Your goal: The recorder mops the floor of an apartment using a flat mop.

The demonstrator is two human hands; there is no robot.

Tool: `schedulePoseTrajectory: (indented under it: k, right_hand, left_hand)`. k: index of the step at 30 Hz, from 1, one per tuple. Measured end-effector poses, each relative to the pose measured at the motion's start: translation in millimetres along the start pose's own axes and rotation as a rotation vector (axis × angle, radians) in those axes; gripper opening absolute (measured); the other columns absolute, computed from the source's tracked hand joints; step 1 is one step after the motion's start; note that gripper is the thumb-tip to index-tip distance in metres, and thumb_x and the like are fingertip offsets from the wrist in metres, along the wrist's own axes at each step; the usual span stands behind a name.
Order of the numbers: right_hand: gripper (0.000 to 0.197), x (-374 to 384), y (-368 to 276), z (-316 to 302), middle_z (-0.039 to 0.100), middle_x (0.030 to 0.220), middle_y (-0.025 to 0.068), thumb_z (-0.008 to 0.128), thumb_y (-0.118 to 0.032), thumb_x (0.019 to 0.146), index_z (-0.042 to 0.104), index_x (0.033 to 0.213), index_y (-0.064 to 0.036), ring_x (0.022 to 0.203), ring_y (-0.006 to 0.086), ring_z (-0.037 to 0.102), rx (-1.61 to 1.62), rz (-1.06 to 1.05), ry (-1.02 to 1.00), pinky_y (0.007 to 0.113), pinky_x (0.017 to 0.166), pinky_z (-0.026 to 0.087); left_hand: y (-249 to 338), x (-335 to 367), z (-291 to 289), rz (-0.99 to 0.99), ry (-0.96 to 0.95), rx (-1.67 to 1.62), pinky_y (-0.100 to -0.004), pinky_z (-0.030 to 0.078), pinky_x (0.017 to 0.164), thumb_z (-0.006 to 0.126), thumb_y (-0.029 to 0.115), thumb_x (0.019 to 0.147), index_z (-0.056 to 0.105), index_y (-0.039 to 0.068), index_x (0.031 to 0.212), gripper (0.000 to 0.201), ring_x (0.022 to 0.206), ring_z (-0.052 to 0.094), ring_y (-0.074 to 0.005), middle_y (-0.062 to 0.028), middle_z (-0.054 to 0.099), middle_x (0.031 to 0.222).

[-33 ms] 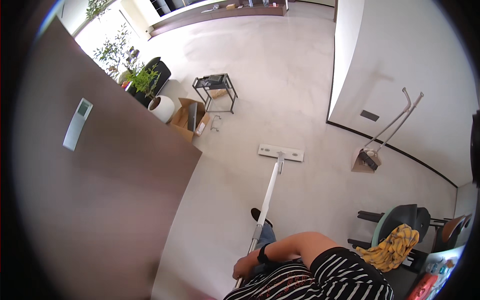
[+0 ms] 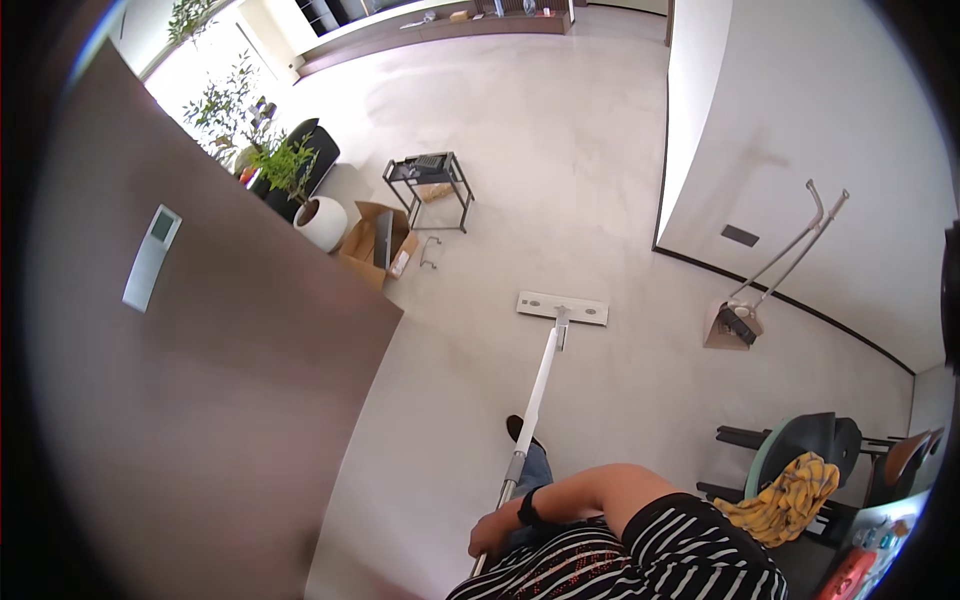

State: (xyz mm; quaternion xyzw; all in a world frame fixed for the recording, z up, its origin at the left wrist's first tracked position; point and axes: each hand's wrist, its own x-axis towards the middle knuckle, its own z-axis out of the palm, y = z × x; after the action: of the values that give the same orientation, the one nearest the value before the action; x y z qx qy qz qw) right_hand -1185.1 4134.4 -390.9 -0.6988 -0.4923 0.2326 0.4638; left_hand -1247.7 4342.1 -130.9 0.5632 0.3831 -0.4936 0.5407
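Note:
My right hand is wrapped round the metal pole of a flat mop, with a dark band on the wrist above it. The mop's white upper handle section slants away from me to a wide white mop head, which lies flat on the pale floor. A hinged grey joint links pole and head. One dark shoe and a bit of blue trouser leg show beside the pole. The pole's lower end runs out of sight behind my hand and striped top. My left hand is out of the picture.
Left stands a brown wall panel. Beyond it are a potted plant, an open cardboard box and a small black rack. A dustpan and broom lean at the right wall; chairs with a yellow checked cloth stand near right.

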Motion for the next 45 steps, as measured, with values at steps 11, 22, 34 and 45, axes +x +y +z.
schedulePoseTrajectory:
  k: [11, 22, 34, 45]
  right_hand:
    - [0.032, -199.7, 224.5, -313.7, 0.049, 0.118, 0.0115, 0.059, -0.017, 0.075, 0.056, 0.106, -0.0101, 0.121, 0.0323, 0.037, -0.703, 1.384, 0.819, 0.07, 0.094, 0.024]
    - [0.017, -122.0, 233.9, -355.1, 0.062, 0.085, 0.0175, 0.054, -0.013, 0.079, 0.061, 0.093, -0.0067, 0.084, 0.0345, 0.059, -0.004, 0.214, 0.133, 0.044, 0.074, 0.047]
    - [0.018, -395.6, 372.7, -588.2, 0.063, 0.079, 0.006, 0.063, -0.009, 0.065, 0.065, 0.081, -0.0189, 0.088, 0.0307, 0.059, -0.512, 0.871, 0.489, 0.053, 0.078, 0.043]
    - [0.029, -505.3, 435.9, -744.9, 0.051, 0.119, 0.0097, 0.051, -0.025, 0.084, 0.055, 0.112, -0.0186, 0.124, 0.0324, 0.037, -0.491, 1.088, 0.583, 0.064, 0.098, 0.026]
  left_hand:
    - [311.1, 265.0, 241.7, 0.224, -0.713, 0.261, -0.0159, 0.037, 0.055, 0.05, 0.019, 0.093, 0.049, 0.005, 0.109, 0.022, 0.062, 0.042, -0.0035, -0.0016, 0.051, 0.082]
    - [398.8, 159.2, 225.2, -0.069, -0.098, 0.288, -0.0205, 0.045, 0.063, 0.054, 0.02, 0.09, 0.046, 0.005, 0.119, 0.033, 0.077, 0.051, -0.0102, -0.0051, 0.055, 0.096]
    - [556.4, 261.4, 476.9, -0.233, -0.235, 0.161, -0.0217, 0.042, 0.043, 0.052, 0.046, 0.088, 0.057, 0.005, 0.102, 0.044, 0.053, 0.049, -0.0106, -0.0016, 0.058, 0.072]
    - [696.0, 403.2, 594.7, 0.588, -0.544, 0.789, -0.0189, 0.04, 0.052, 0.052, 0.026, 0.093, 0.048, 0.003, 0.115, 0.032, 0.058, 0.045, -0.0069, -0.0016, 0.055, 0.078]
